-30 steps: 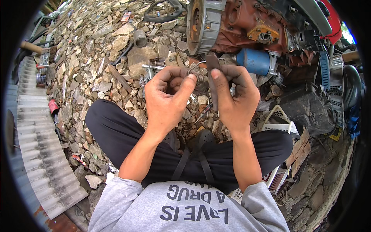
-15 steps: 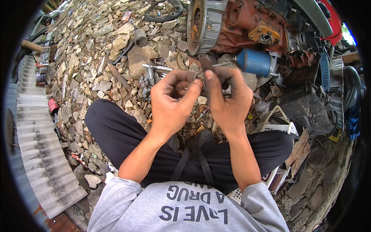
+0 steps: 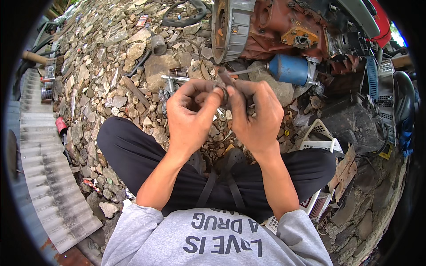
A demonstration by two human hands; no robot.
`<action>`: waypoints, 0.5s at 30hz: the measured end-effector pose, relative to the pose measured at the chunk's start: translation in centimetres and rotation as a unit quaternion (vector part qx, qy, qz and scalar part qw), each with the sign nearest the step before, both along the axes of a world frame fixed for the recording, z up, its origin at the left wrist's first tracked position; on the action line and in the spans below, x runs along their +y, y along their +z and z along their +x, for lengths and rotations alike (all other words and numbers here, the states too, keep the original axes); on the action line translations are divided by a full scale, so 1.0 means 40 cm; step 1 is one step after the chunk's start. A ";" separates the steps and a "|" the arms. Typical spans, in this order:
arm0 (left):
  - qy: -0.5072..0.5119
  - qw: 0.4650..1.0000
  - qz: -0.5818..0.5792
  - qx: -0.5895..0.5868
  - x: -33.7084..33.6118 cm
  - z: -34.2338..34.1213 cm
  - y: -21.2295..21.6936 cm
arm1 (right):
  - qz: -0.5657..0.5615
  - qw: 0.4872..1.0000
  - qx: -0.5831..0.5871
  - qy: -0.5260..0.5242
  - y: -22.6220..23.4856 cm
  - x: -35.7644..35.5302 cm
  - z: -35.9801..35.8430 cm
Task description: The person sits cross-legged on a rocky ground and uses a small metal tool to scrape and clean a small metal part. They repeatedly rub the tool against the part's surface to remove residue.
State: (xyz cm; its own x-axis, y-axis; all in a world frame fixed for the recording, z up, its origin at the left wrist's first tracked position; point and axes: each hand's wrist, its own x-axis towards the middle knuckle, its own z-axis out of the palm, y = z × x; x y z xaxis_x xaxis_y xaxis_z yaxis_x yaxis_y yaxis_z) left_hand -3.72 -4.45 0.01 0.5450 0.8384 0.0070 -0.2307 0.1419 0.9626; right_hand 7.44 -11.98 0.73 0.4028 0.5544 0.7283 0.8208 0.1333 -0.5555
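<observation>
Both hands are raised in front of me, fingertips almost meeting. My left hand (image 3: 190, 116) pinches a small, dark, round-looking part (image 3: 223, 92) between thumb and fingers; its shape is mostly covered. In my right hand (image 3: 258, 116) is a dark brown flat strip (image 3: 226, 77), pressed against that part by the thumb. The strip's top end sticks out above the fingertips, leaning left. Beyond the left hand, shiny metal tools (image 3: 175, 78) lie on a flat stone (image 3: 159, 66).
A rusty red engine (image 3: 284, 26) with a blue cylindrical filter (image 3: 290, 70) stands at the far right. Stones and rubble (image 3: 120, 66) cover the ground. A white plastic crate (image 3: 320, 144) and a black box-shaped part (image 3: 353, 119) are to the right, corrugated sheeting (image 3: 49, 177) to the left.
Both hands have shifted slightly left, staying together. The strip in my right hand has tilted left, and less of it shows along the thumb.
</observation>
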 end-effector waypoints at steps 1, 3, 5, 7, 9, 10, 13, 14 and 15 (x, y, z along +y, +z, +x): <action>-0.024 0.999 0.026 0.026 -0.007 -0.005 0.006 | 0.003 1.000 0.000 -0.011 0.003 0.007 0.007; -0.018 0.999 0.030 0.016 -0.012 -0.003 0.002 | 0.002 1.000 0.011 -0.019 0.000 0.006 0.008; 0.016 1.000 -0.001 -0.020 -0.011 0.012 0.000 | -0.005 1.000 0.028 -0.010 -0.002 -0.001 0.003; 0.028 1.000 0.011 0.000 0.012 0.001 -0.007 | -0.027 0.998 0.048 0.013 -0.001 -0.008 -0.010; 0.035 0.999 0.013 0.002 0.019 -0.003 -0.005 | -0.088 0.993 0.081 0.021 0.014 -0.021 -0.015; 0.033 0.999 0.024 0.005 0.020 -0.009 -0.005 | -0.078 0.992 0.100 0.013 0.024 -0.020 -0.013; 0.045 0.998 0.054 0.006 0.022 -0.013 -0.002 | -0.083 0.979 0.184 0.011 0.051 -0.023 -0.008; 0.050 0.997 0.057 0.002 0.022 -0.013 0.000 | -0.090 0.972 0.216 0.013 0.059 -0.026 -0.006; 0.054 0.997 0.060 -0.002 0.021 -0.012 0.001 | -0.096 0.969 0.227 0.020 0.061 -0.029 -0.005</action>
State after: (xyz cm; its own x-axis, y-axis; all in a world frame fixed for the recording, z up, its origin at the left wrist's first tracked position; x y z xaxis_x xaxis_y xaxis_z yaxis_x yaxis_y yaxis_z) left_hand -4.19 -3.60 0.05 0.4508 0.8855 0.1123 -0.2430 0.0006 0.9700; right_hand 7.24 -13.14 3.19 0.6322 0.6842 0.3636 0.4828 0.0191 -0.8755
